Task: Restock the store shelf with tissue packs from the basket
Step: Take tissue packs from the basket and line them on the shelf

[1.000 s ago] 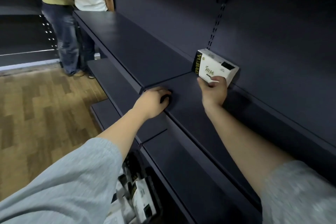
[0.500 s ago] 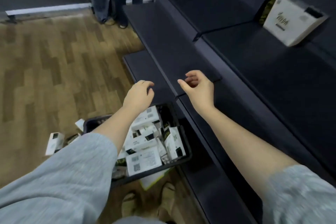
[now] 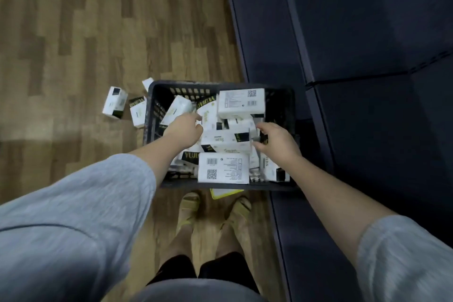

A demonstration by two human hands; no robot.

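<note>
A black plastic basket [image 3: 157, 88] stands on the wooden floor right in front of my feet, filled with several white tissue packs with black-and-gold ends. My left hand [image 3: 185, 130] hovers over the packs on the basket's left side, fingers apart, holding nothing. My right hand [image 3: 275, 140] is over the right side with its fingers spread beside a white tissue pack [image 3: 226, 141] lying in the middle of the heap, between both hands. A dark shelf [image 3: 367, 32] runs along the right. No pack on the shelf is in view.
Three tissue packs [image 3: 114, 102] lie on the floor left of the basket. A yellow item [image 3: 224, 193] pokes out under the basket's near edge. My feet in sandals [image 3: 213, 211] stand just behind it. The lower shelf edge [image 3: 279, 228] juts out at my right.
My right hand let go of the pack on the shelf. Both hands came down from the shelf to the basket, and my view tilted down to it.
</note>
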